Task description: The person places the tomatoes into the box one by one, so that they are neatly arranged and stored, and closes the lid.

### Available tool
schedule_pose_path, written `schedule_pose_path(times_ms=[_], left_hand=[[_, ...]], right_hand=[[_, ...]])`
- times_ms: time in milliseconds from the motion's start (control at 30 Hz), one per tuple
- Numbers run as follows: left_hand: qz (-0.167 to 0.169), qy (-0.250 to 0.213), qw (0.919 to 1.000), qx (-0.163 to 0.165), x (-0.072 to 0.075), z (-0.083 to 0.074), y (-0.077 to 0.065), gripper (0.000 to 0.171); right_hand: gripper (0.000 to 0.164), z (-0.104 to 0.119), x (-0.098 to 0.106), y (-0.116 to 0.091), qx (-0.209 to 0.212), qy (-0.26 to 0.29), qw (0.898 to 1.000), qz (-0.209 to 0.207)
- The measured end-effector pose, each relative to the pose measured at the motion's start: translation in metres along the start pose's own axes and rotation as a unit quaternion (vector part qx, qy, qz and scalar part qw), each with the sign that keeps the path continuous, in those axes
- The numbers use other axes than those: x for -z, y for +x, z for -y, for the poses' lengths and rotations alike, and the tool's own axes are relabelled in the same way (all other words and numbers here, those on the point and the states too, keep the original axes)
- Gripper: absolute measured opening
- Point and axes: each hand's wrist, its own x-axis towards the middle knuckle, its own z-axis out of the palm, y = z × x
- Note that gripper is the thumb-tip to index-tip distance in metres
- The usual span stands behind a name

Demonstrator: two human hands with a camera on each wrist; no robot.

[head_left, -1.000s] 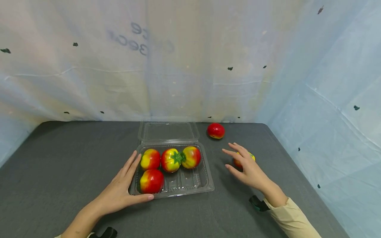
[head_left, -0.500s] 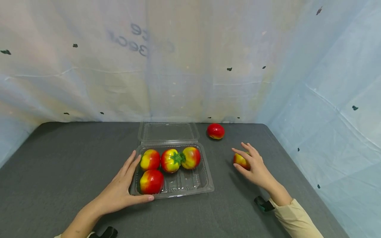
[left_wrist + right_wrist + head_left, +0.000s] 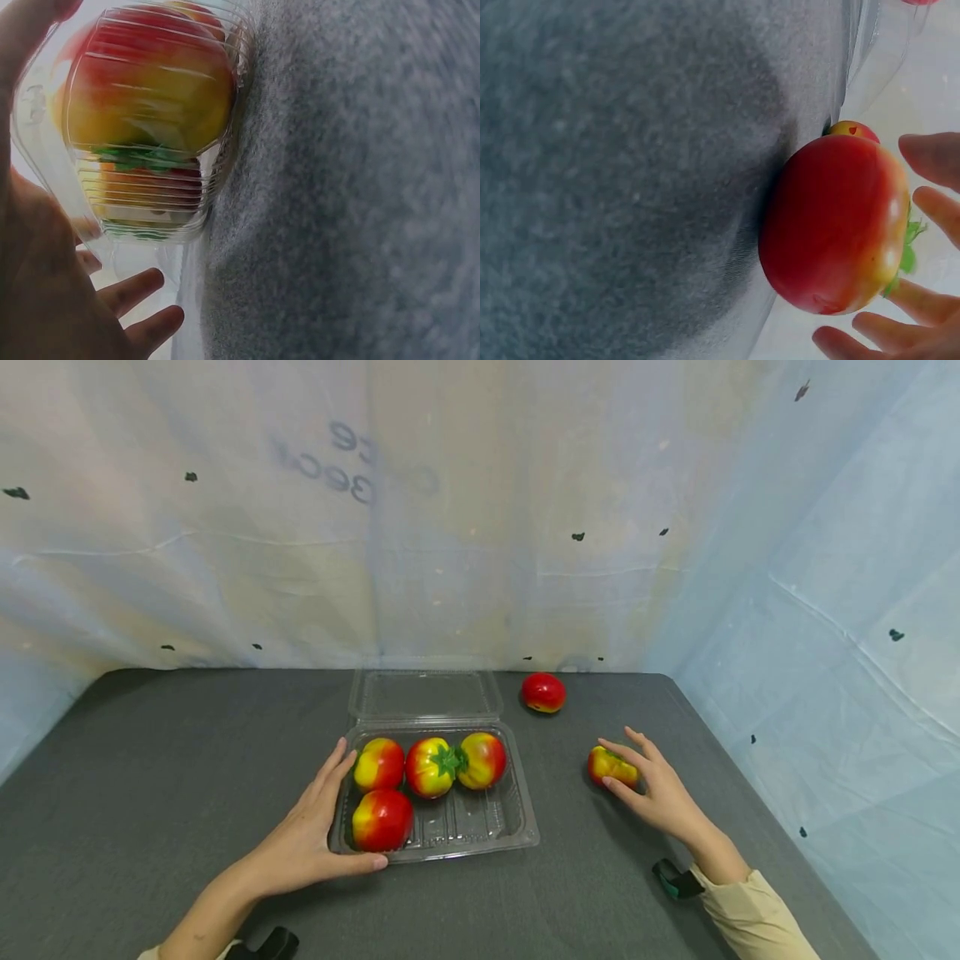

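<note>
In the head view my left hand (image 3: 303, 831) rests along the left side of a clear plastic clamshell box (image 3: 480, 842). Its fingers lie straight at the side wall and the thumb is at the front edge. Several red-and-yellow fruits, such as one at the front left (image 3: 382, 820), sit inside; two show green leafy tops. My right hand (image 3: 663, 797) hovers at a loose red-and-yellow fruit (image 3: 613, 768), thumb and fingers spread about it. From the right wrist, this fruit (image 3: 832, 225) stands on the cloth with its green top toward the fingers, which show a gap around it.
Another red fruit (image 3: 543, 692) lies behind, right of the box's raised lid (image 3: 425, 693). Dark grey cloth (image 3: 187, 777) covers the table. Pale sheeting (image 3: 480, 527) walls off the back and the right side.
My right hand has moved right and slightly toward me, from left of the loose fruit to around its right side, uncovering more of it. My left hand and the box stay put.
</note>
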Motion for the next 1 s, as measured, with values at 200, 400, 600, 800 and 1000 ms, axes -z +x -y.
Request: schedule_pose_path(times_ms=[200,400,600,800,1000], left_hand=[[0.004,-0.010,0.9999,0.003,0.0001,-0.0014,0.0000,0.123],[0.003,-0.012,0.9999,0.006,-0.0014,0.0004,-0.0001,0.123],[0.002,-0.015,0.9998,0.011,-0.0020,0.0005,-0.0002,0.122],[0.000,-0.010,0.9999,0.012,-0.0016,-0.0005,-0.0008,0.123],[-0.002,-0.013,0.9998,0.012,-0.0035,0.0009,-0.0006,0.123]], right_hand=[[0.048,-0.0038,0.0000,-0.0039,0.007,-0.003,1.000,-0.008],[0.048,-0.0079,-0.0001,-0.0050,0.009,0.003,1.000,-0.008],[0.047,-0.0101,0.0000,-0.0061,0.022,0.005,1.000,-0.002],[0.048,-0.0089,0.0005,-0.0065,0.029,0.002,1.000,0.007],[0.050,-0.0069,-0.0007,-0.0053,0.036,0.015,0.999,0.023]])
